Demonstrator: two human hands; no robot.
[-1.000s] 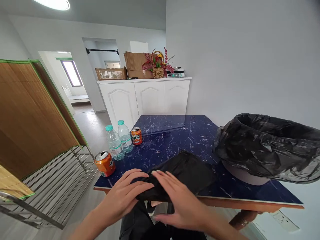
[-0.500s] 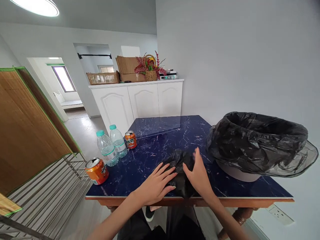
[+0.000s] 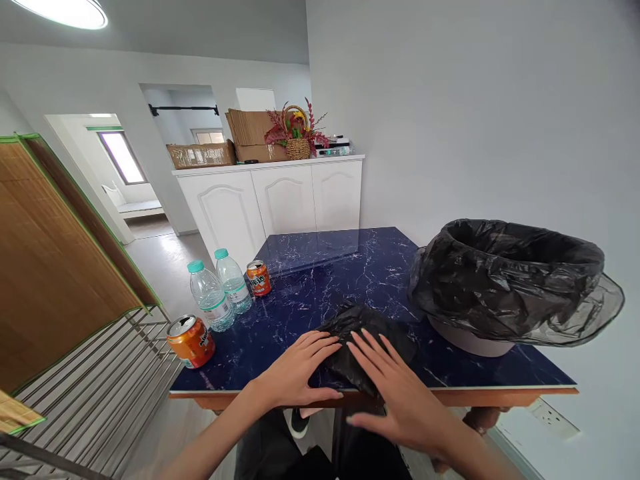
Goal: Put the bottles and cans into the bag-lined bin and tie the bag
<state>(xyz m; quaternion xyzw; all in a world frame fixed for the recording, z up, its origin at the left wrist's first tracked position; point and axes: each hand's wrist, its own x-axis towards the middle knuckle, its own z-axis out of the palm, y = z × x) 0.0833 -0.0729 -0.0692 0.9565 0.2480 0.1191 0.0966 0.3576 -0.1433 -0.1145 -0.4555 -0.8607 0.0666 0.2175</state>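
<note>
A crumpled black plastic bag (image 3: 370, 327) lies at the near edge of the dark blue marbled table (image 3: 300, 293). My left hand (image 3: 300, 370) rests at the bag's left side, fingers stretched out over its edge. Flat on the bag's right part lies my right hand (image 3: 395, 387), its fingers spread and its thumb pointing left past the table edge. To the right stands a light-coloured bin (image 3: 473, 339) lined with a black bin bag (image 3: 510, 287), whose rim is folded over the outside.
Left on the table stand an orange drink can (image 3: 191, 341), two clear bottles with teal caps (image 3: 212, 297) (image 3: 233, 283) and another orange can (image 3: 259, 279). A metal rack (image 3: 120, 380) stands left of the table. Behind is a white cabinet (image 3: 280, 200) with cardboard boxes and a flower basket.
My right hand has come down from a raised, sideways pose to lie flat on the black bag. The bag looks flatter and wider. My left hand has shifted slightly left.
</note>
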